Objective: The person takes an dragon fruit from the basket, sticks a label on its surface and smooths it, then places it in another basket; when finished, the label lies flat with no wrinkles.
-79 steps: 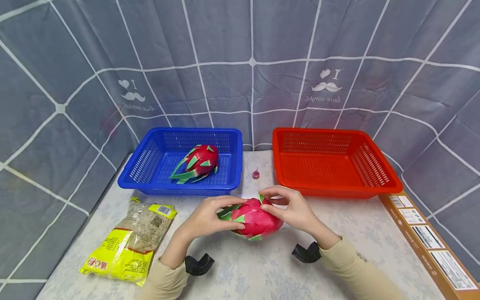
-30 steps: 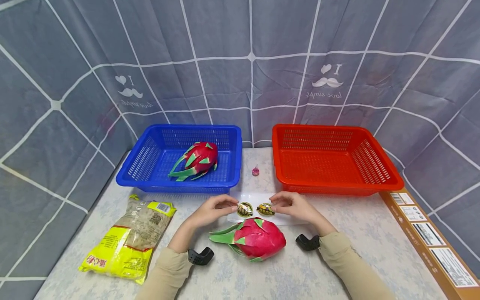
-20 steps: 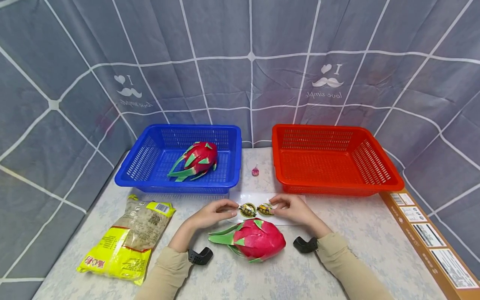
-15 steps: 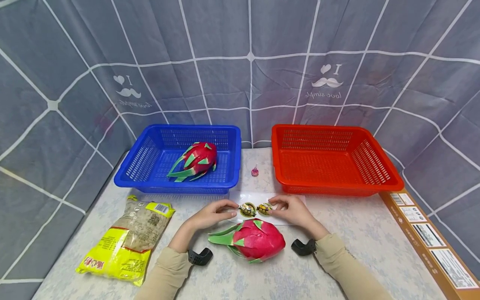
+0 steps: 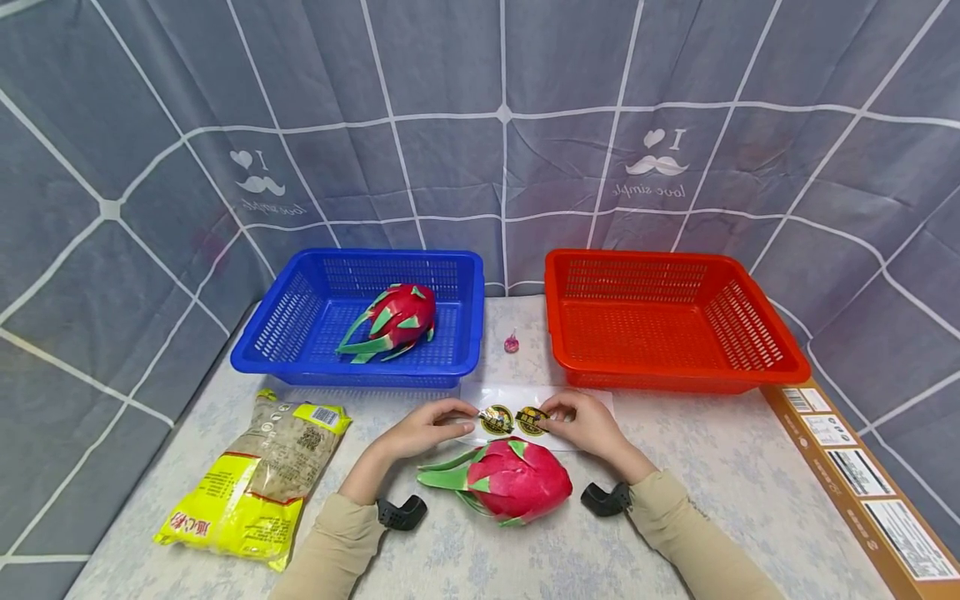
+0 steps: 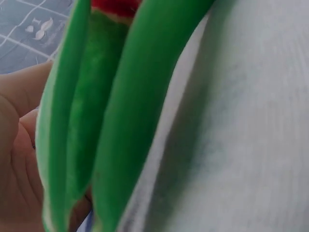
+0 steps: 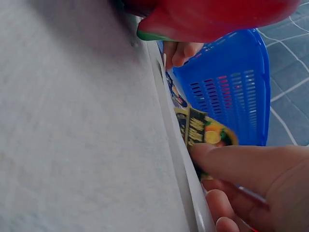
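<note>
In the head view, a clear sheet (image 5: 555, 393) with two black-and-gold round stickers lies behind a red dragon fruit (image 5: 525, 479) with green leaves. My right hand (image 5: 588, 421) pinches the edge of the right sticker (image 5: 531, 421); in the right wrist view this sticker (image 7: 212, 133) stands partly raised beside the thumb. My left hand (image 5: 423, 427) rests at the sheet's left end, thumb and forefinger apart, fingertips beside the left sticker (image 5: 496, 419). Green leaves (image 6: 130, 111) hide much of the left hand in the left wrist view.
A blue basket (image 5: 352, 377) holding another dragon fruit (image 5: 405, 312) stands at back left, a red basket (image 5: 675, 379) at back right. Between them lies a small pink wrapped lollipop (image 5: 511, 342). A yellow bag (image 5: 255, 483) lies left, a brown carton (image 5: 862, 492) along the right edge.
Both hands have let go of the dragon fruit, which now lies nearer me, and moved to the sticker sheet. Lately the right fingers have shifted slightly at the right sticker, which now looks turned.
</note>
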### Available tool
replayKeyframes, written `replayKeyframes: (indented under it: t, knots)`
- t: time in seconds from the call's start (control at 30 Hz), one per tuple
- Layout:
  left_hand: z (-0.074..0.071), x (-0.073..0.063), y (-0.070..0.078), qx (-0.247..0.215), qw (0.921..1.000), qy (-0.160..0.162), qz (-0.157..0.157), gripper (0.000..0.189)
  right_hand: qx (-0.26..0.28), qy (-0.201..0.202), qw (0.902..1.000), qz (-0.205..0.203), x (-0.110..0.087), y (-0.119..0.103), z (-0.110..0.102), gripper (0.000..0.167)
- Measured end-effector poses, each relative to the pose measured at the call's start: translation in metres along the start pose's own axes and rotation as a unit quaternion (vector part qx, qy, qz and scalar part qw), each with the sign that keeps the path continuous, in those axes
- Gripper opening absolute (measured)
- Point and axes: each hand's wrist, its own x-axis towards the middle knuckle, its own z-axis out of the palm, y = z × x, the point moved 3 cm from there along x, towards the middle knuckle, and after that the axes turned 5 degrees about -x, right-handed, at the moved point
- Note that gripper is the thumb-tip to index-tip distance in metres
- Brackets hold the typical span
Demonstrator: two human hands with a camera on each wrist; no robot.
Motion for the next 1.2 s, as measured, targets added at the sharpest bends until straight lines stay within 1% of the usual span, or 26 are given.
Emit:
replayKeyframes:
  t: [0.2,0.3,0.4,0.47,0.57,0.63,0.67,0.77,0.83,0.87,0.9,1.0,1.1,1.17,1.2]
  knots:
    - [0.003,0.000,0.011,0.061,0.9978,0.004,0.026,0.034,0.065,-0.003,0.9979,0.001,0.000,-0.001,-0.006,0.008]
    - [0.006,-0.002,0.019,0.075,0.9963,0.006,0.041,0.034,0.098,-0.011,0.9951,0.009,0.000,-0.002,-0.013,0.008]
    - [0.010,-0.004,0.034,0.077,0.9944,0.000,0.072,0.033,0.125,-0.028,0.9915,0.019,0.000,-0.006,-0.021,0.010]
    - [0.016,-0.006,0.046,0.068,0.9923,-0.017,0.102,0.037,0.145,-0.045,0.9882,0.023,-0.001,-0.010,-0.027,0.013]
    - [0.026,-0.010,0.062,0.074,0.9850,-0.053,0.147,0.049,0.160,-0.062,0.9848,0.024,-0.002,-0.017,-0.035,0.015]
    - [0.034,-0.012,0.070,0.098,0.9789,-0.073,0.164,0.059,0.171,-0.071,0.9825,0.023,-0.004,-0.022,-0.040,0.015]
    - [0.038,-0.014,0.073,0.118,0.9751,-0.079,0.170,0.062,0.176,-0.073,0.9814,0.021,-0.005,-0.025,-0.042,0.015]
    - [0.046,-0.015,0.078,0.178,0.9635,-0.083,0.181,0.065,0.196,-0.076,0.9774,0.018,-0.007,-0.034,-0.048,0.016]
    - [0.048,-0.015,0.078,0.200,0.9593,-0.077,0.184,0.062,0.210,-0.075,0.9747,0.016,-0.009,-0.038,-0.052,0.015]
    - [0.048,-0.014,0.077,0.200,0.9597,-0.075,0.183,0.060,0.215,-0.075,0.9736,0.015,-0.010,-0.040,-0.053,0.015]
    - [0.048,-0.013,0.076,0.193,0.9618,-0.075,0.179,0.058,0.218,-0.076,0.9727,0.016,-0.011,-0.042,-0.055,0.015]
    - [0.044,-0.011,0.070,0.162,0.9713,-0.070,0.159,0.053,0.227,-0.087,0.9697,0.022,-0.014,-0.045,-0.057,0.015]
    - [0.039,-0.008,0.063,0.114,0.9831,-0.061,0.130,0.051,0.230,-0.109,0.9670,0.021,-0.017,-0.049,-0.058,0.015]
    - [0.036,-0.006,0.058,0.079,0.9894,-0.051,0.111,0.049,0.235,-0.124,0.9638,0.016,-0.018,-0.051,-0.057,0.015]
    - [0.035,-0.005,0.055,0.061,0.9912,-0.047,0.107,0.048,0.239,-0.129,0.9624,0.012,-0.018,-0.052,-0.057,0.015]
